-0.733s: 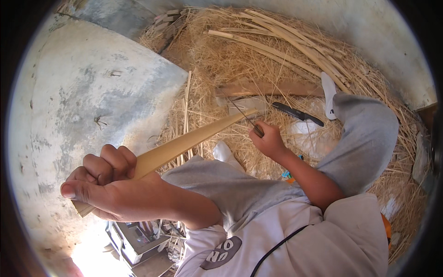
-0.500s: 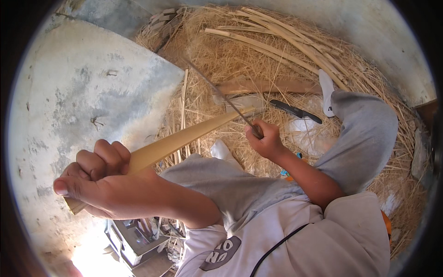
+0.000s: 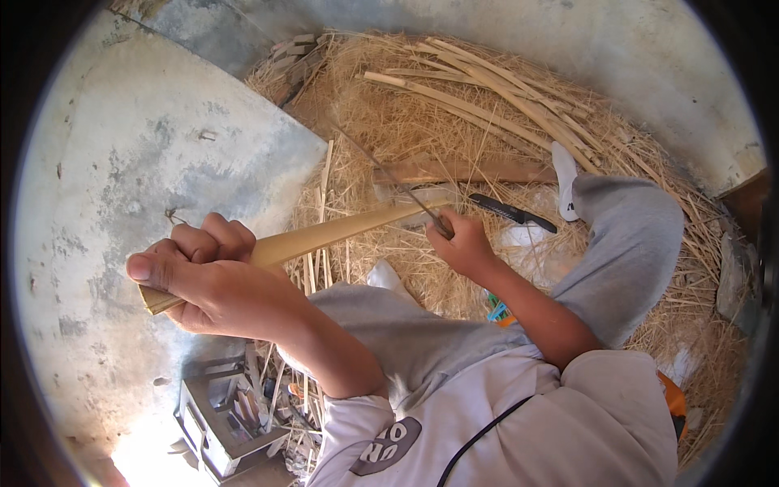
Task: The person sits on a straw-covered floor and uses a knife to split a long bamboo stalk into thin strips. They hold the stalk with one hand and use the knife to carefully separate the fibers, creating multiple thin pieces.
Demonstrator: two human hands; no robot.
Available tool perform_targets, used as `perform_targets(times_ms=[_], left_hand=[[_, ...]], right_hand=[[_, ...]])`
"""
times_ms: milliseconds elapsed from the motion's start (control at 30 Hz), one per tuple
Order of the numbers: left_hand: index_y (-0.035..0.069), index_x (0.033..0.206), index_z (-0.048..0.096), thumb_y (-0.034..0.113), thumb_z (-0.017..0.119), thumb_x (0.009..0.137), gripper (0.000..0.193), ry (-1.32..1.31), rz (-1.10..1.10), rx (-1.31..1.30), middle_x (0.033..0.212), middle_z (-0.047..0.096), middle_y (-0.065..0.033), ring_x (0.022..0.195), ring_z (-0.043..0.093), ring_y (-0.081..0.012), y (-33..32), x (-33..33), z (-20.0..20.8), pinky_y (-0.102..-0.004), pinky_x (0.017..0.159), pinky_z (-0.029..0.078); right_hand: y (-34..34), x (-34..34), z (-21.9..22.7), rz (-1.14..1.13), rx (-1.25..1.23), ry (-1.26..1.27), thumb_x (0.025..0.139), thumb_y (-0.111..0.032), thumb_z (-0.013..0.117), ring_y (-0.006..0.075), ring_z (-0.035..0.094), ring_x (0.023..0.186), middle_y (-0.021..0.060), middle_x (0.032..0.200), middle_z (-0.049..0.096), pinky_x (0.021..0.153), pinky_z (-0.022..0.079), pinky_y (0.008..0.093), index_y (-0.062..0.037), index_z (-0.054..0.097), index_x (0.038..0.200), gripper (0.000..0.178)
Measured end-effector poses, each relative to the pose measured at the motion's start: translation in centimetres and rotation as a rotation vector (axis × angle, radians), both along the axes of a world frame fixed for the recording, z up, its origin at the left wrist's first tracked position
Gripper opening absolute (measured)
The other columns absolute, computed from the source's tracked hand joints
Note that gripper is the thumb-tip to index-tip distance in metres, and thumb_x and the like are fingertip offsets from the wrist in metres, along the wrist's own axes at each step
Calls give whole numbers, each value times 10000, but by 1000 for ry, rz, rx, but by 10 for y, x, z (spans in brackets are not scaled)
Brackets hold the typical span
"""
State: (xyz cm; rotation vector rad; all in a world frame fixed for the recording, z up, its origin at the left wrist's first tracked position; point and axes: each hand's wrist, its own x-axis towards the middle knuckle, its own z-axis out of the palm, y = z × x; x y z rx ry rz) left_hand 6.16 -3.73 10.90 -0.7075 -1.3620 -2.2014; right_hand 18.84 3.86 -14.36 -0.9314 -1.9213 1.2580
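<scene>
My left hand (image 3: 223, 280) is closed around the near end of a long flat bamboo strip (image 3: 337, 231), which slants away to the right and rises toward its far end. My right hand (image 3: 464, 243) grips the short dark handle of a long-bladed knife (image 3: 380, 165), whose blade shows almost edge-on. The blade points up and left and crosses the strip near its far end; whether it touches the strip I cannot tell. Beyond my right hand a black knife (image 3: 511, 211) lies on the shavings.
Pale shavings (image 3: 381, 89) cover the floor. Several split strips (image 3: 487, 101) lie at the back, with a wooden plank (image 3: 471, 172) nearer me. Walls (image 3: 162, 162) rise at left and back. A box of odds and ends (image 3: 231, 418) stands at lower left. My legs (image 3: 629, 243) are spread around.
My left hand has moved up and right in the picture, and the strip now slopes less steeply. The right hand and its knife have shifted slightly left. Both hands keep their grip.
</scene>
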Motion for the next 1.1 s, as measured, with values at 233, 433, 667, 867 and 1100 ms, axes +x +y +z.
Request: perform_targets(times_ms=[233, 433, 667, 867, 1100], left_hand=[[156, 684, 259, 438, 484, 1077, 534, 35, -35, -68, 556, 218, 53, 446, 195, -53, -1, 9, 5, -258, 394, 122], [159, 688, 259, 441, 492, 1071, 530, 76, -161, -14, 562, 203, 64, 441, 190, -45, 17, 13, 1, -252, 384, 140], [174, 691, 248, 487, 495, 1056, 540, 152, -105, 16, 565, 189, 61, 424, 158, -38, 4, 25, 8, -236, 364, 105], [176, 693, 233, 580, 486, 1032, 585, 80, 27, -40, 577, 192, 57, 446, 205, -54, 11, 12, 11, -248, 406, 111], [177, 680, 233, 530, 500, 1047, 575, 68, 48, -55, 572, 202, 58, 451, 216, -50, 11, 11, 9, -251, 413, 97]], right_hand=[[-8, 17, -144, -179, -55, -191, 883, -188, 655, 199, 560, 507, 117, 584, 573, 526, 445, 382, 30, 611, 800, 237], [18, 15, -149, -139, -332, -268, 823, -268, 679, 321, 674, 657, 214, 677, 651, 638, 513, 443, 43, 649, 756, 320], [-6, 5, -124, -28, -186, -253, 804, -273, 676, 297, 624, 577, 197, 621, 616, 598, 497, 434, 39, 612, 699, 335], [-2, 1, -103, 64, -384, -376, 823, -269, 662, 373, 680, 731, 257, 768, 670, 713, 530, 455, 78, 653, 854, 349], [-6, -11, -79, 49, -313, -189, 819, -251, 668, 356, 665, 684, 228, 697, 639, 678, 521, 455, 49, 636, 786, 304]])
